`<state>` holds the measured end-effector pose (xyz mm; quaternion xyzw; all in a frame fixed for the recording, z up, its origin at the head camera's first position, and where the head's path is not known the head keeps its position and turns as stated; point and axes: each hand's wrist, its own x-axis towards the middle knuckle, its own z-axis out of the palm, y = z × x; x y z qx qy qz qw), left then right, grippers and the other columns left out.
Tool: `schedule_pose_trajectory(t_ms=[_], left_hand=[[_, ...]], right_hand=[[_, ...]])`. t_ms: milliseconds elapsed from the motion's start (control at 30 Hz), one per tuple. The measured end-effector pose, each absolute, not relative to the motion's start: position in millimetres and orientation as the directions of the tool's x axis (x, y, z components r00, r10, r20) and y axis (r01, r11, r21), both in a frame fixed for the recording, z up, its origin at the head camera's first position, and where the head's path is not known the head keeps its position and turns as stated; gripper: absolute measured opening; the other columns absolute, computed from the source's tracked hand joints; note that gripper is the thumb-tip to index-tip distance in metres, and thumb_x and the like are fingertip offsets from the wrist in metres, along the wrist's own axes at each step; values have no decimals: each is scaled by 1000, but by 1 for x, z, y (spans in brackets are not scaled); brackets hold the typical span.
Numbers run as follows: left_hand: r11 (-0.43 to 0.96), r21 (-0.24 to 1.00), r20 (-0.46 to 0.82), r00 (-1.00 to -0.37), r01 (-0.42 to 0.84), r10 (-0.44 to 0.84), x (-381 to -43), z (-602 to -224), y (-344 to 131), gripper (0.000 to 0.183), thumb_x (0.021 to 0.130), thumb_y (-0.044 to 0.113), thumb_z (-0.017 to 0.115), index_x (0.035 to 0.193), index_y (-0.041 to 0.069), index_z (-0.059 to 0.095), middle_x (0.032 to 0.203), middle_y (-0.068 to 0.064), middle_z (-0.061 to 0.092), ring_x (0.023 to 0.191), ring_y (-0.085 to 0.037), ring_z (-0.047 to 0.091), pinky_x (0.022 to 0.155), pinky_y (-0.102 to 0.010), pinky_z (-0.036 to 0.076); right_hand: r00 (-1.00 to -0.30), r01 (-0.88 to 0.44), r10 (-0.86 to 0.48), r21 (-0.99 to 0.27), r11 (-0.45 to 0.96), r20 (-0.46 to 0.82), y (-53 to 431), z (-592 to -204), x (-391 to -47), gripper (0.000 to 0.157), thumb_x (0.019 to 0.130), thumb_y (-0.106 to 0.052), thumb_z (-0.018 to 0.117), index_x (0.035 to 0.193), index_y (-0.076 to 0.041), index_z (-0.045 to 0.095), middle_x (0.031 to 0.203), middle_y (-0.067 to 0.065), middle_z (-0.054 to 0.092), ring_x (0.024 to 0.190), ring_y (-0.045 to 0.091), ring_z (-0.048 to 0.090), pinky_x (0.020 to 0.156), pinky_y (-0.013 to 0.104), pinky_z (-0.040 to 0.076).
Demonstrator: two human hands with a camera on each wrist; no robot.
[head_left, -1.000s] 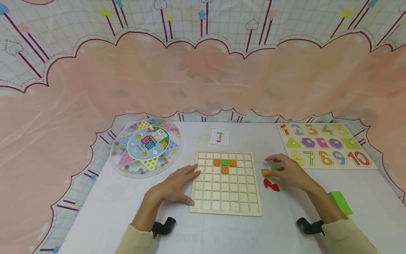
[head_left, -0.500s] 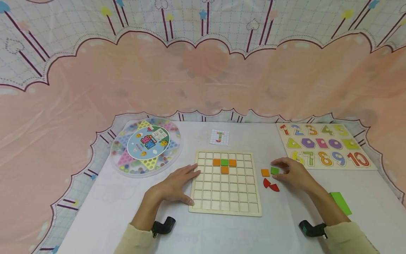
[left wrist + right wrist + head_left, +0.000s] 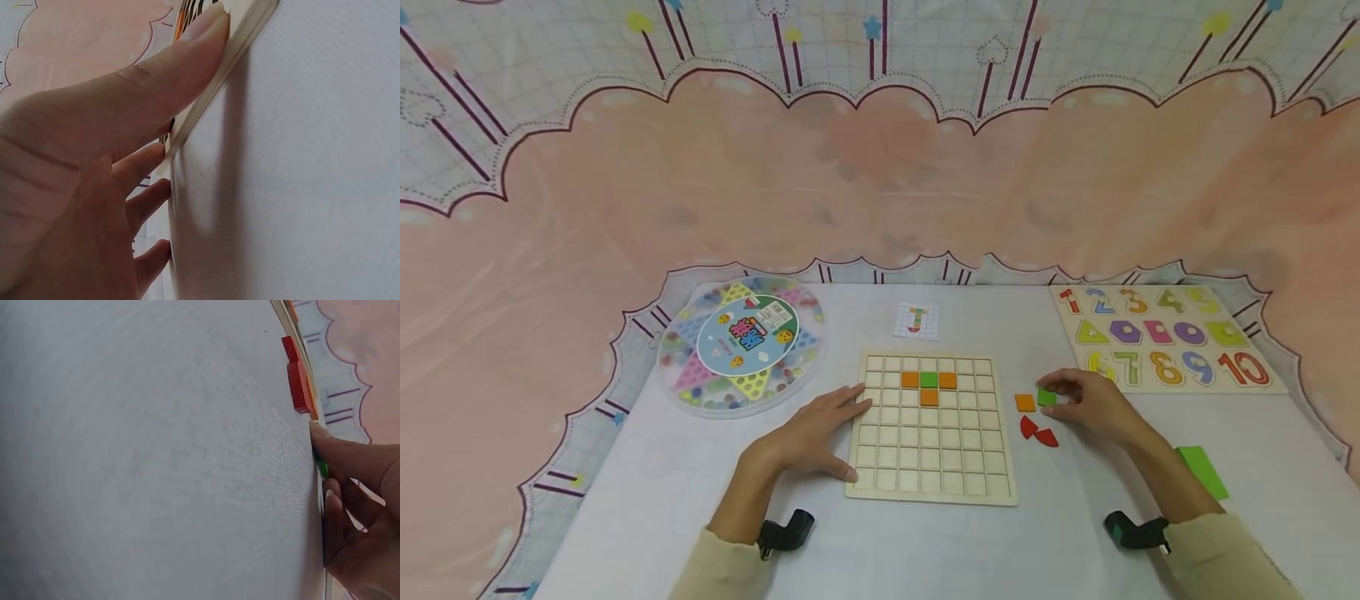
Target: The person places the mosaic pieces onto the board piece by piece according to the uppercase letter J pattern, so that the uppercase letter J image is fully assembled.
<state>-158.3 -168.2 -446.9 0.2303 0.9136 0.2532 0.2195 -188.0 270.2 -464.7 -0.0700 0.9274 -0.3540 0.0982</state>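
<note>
My left hand (image 3: 808, 433) rests with spread fingers along the left edge of the wooden grid board (image 3: 931, 492); in the left wrist view its thumb (image 3: 194, 40) lies on the board's rim. Three orange tiles and one green tile (image 3: 928, 380) sit in the board's upper cells. Right of the board, my right hand (image 3: 1086, 404) pinches a loose green square tile (image 3: 1046, 397) between thumb and fingers, at table level. Beside it lie an orange square tile (image 3: 1025, 403) and two red quarter-round pieces (image 3: 1047, 437), which also show in the right wrist view.
A small pattern card (image 3: 917, 321) lies behind the board. A round marble game board (image 3: 741, 346) is at the back left, a number and shape puzzle (image 3: 1165, 342) at the back right. A green block (image 3: 1202, 472) lies beside the right forearm.
My right hand has shifted a little right, from over the orange square tile to the green one, and its fingers have come around that tile. The left hand stays put.
</note>
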Motion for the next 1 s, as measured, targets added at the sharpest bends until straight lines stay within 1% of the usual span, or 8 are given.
schedule_pose_trajectory(t_ms=[67,100,367,533,667,800,900,1000], left_hand=[[765,568,-288,-798,304,530,-158,-447,-169,101,73,33,91,158,15,40,173,-7,20,160,-38,17,128,-63,19],[764,571,-290,-797,300,530,-158,-446,-169,101,73,32,92,158,15,40,173,-7,20,160,-38,17,129,-63,18],[750,585,-279,-792,308,543,-157,-444,-169,101,73,32,91,157,13,40,172,-9,21,159,-40,18,128,-65,18],[754,578,-272,-797,312,539,-157,-444,-169,101,73,33,91,157,12,40,172,-9,21,159,-40,17,128,-64,18],[750,582,-267,-798,313,540,-157,-445,-170,101,72,33,92,157,12,40,172,-9,22,159,-40,18,128,-65,19],[743,587,-261,-793,323,551,-157,-445,-171,101,73,34,91,157,12,40,172,-9,22,159,-40,18,127,-65,18],[741,588,-261,-790,326,554,-157,-446,-170,101,73,34,91,157,12,40,172,-10,22,159,-40,18,128,-65,18],[745,587,-267,-793,317,548,-157,-445,-171,101,73,33,91,158,12,40,172,-10,22,159,-40,17,128,-65,17]], right_hand=[[-971,-45,-191,-672,740,-145,270,-466,-187,39,87,-18,80,123,-8,70,123,15,71,110,27,64,83,7,48],[-971,-40,-187,-671,740,-149,270,-466,-186,38,87,-18,81,122,-8,71,123,15,71,109,26,64,82,6,48],[-973,-80,-203,-663,744,-111,271,-467,-185,34,87,-16,81,119,-8,72,120,14,73,107,26,65,80,5,47],[-971,-83,-209,-661,746,-114,271,-463,-188,34,86,-18,81,118,-9,73,119,13,73,106,25,65,81,9,50],[-968,-46,-199,-670,741,-154,271,-460,-190,36,87,-25,81,119,-10,73,121,12,72,107,23,64,85,15,51],[-967,3,-176,-703,712,-183,271,-455,-193,38,88,-26,80,121,-9,72,121,13,71,105,24,61,82,16,52],[-970,17,-162,-716,697,-181,270,-451,-195,38,89,-27,79,121,-9,72,122,12,71,108,25,60,82,17,52],[-972,5,-166,-721,693,-166,265,-447,-198,37,90,-30,78,122,-11,72,123,12,72,114,28,61,85,22,52]])
